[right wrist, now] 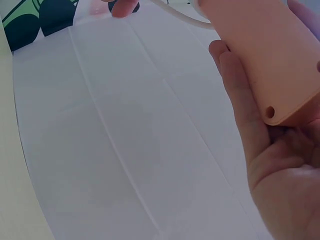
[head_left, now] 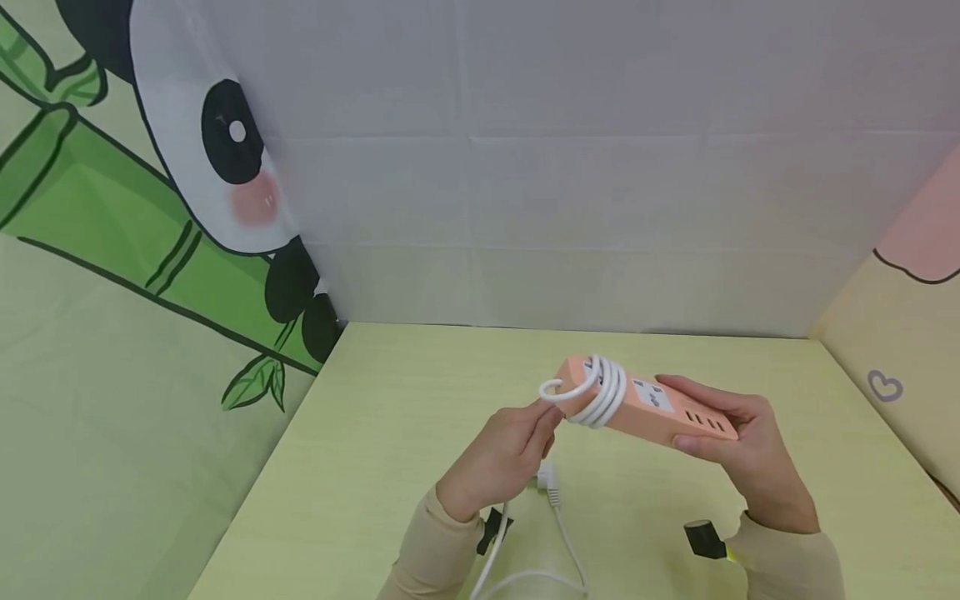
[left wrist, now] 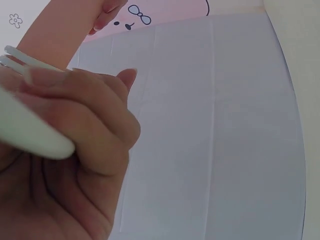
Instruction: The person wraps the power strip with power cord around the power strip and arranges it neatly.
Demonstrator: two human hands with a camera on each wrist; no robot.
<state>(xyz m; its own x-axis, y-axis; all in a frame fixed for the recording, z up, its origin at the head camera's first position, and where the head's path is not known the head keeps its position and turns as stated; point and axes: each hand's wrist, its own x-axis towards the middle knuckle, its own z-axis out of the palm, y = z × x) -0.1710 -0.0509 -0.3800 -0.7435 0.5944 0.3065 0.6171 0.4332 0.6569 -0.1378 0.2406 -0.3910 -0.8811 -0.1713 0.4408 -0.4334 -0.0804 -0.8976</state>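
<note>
A peach power strip (head_left: 645, 421) is held above the table, tilted, with several turns of its white cord (head_left: 609, 392) wound round its left end. My right hand (head_left: 761, 454) grips the right end, thumb on the near side and fingers on the far side. In the right wrist view the strip's plain face (right wrist: 270, 55) shows above the palm. Close by the coils, my left hand (head_left: 498, 454) pinches the cord; a blurred white length (left wrist: 30, 125) crosses its curled fingers in the left wrist view. Below hangs loose cord, with the white plug (head_left: 547, 477) partly behind the left hand.
The pale yellow table (head_left: 337, 508) lies beneath both hands. A grey-white sheet (head_left: 525, 192) stands at its back edge. On the left is a printed wall (head_left: 97, 400) with bamboo and a panda. Black pieces (head_left: 705, 539) sit at both wrists.
</note>
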